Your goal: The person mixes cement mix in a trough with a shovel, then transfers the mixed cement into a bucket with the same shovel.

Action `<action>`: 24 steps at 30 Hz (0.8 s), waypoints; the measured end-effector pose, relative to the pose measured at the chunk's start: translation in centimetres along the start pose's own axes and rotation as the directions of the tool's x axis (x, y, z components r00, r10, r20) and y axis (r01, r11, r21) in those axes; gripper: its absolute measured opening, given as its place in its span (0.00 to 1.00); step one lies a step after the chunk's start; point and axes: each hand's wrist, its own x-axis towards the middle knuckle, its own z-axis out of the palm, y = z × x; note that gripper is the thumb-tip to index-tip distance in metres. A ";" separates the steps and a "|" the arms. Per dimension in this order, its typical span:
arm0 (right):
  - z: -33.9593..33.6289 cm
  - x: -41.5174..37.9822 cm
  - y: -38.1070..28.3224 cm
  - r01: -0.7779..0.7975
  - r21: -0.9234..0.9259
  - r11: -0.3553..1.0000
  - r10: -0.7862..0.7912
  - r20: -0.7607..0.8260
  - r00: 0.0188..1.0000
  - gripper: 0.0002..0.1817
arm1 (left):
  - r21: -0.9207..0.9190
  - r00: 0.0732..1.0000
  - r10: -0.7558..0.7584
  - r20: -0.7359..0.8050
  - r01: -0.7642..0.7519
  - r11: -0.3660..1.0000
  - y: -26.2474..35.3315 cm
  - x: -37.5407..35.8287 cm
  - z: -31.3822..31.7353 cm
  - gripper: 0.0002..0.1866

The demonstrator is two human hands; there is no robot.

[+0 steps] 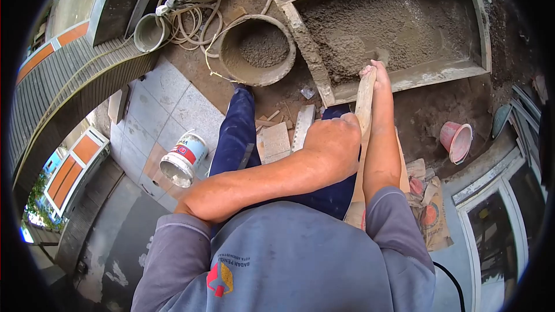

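My left hand (334,144) is a closed fist around the near part of a long wooden-handled tool (365,101), with the forearm crossing in front of my body. Farther along the handle, my right hand (378,75) is wrapped round it close to the tool's head. That head, coated in grey and partly sunk, meets wet mortar (352,32) in a large shallow trough (404,81). Its exact shape is hidden by the mix. Mortar lies thick on the trough's left side and thinner to the right.
A round tub (283,72) with mortar stands left of the trough, beside a coiled hose (196,23) and smaller bucket (151,33). A white paint bucket (184,159) lies tilted on the tiles. A pink bucket (457,141) and crumpled paper sacks (430,214) are at right.
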 end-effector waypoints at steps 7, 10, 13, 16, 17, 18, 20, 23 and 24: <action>5.6 -10.2 4.8 0.224 -0.046 0.974 -0.222 0.036 0.974 0.16 | 0.018 0.989 0.126 -0.075 -0.125 0.992 -4.4 -11.3 -4.0 0.13; 10.7 -14.6 11.6 0.303 -0.052 0.952 -0.302 0.021 0.953 0.16 | -0.001 0.984 0.130 -0.125 -0.131 0.991 -10.3 -18.3 -6.0 0.15; 15.3 -17.1 20.4 0.303 0.009 0.953 -0.303 0.081 0.950 0.12 | 0.048 0.993 0.041 -0.108 -0.036 0.998 -17.8 -25.0 -7.3 0.20; 19.1 -16.6 29.7 0.221 0.023 0.975 -0.222 0.153 0.963 0.08 | 0.075 0.972 -0.079 -0.221 0.098 0.992 -28.6 -29.1 -5.6 0.18; 20.3 -16.0 32.3 0.209 0.002 0.978 -0.208 0.115 0.971 0.07 | 0.087 0.959 -0.115 -0.259 0.142 0.986 -32.8 -29.7 -3.9 0.16; 21.1 -15.3 33.8 0.193 -0.020 0.981 -0.191 0.079 0.978 0.06 | 0.082 0.951 -0.116 -0.287 0.145 0.986 -35.3 -29.8 -2.2 0.16; 21.9 -14.0 34.2 0.224 -0.040 0.974 -0.218 0.119 0.969 0.06 | 0.081 0.932 -0.116 -0.344 0.153 0.985 -38.7 -29.5 -0.5 0.16; 22.3 -14.4 32.0 0.294 -0.115 0.949 -0.281 0.122 0.952 0.07 | 0.030 0.921 -0.116 -0.371 0.137 0.990 -35.6 -28.1 0.2 0.16; 22.2 -14.4 30.0 0.315 -0.129 0.940 -0.299 0.129 0.946 0.07 | 0.021 0.914 -0.104 -0.391 0.122 0.992 -34.0 -27.0 0.1 0.16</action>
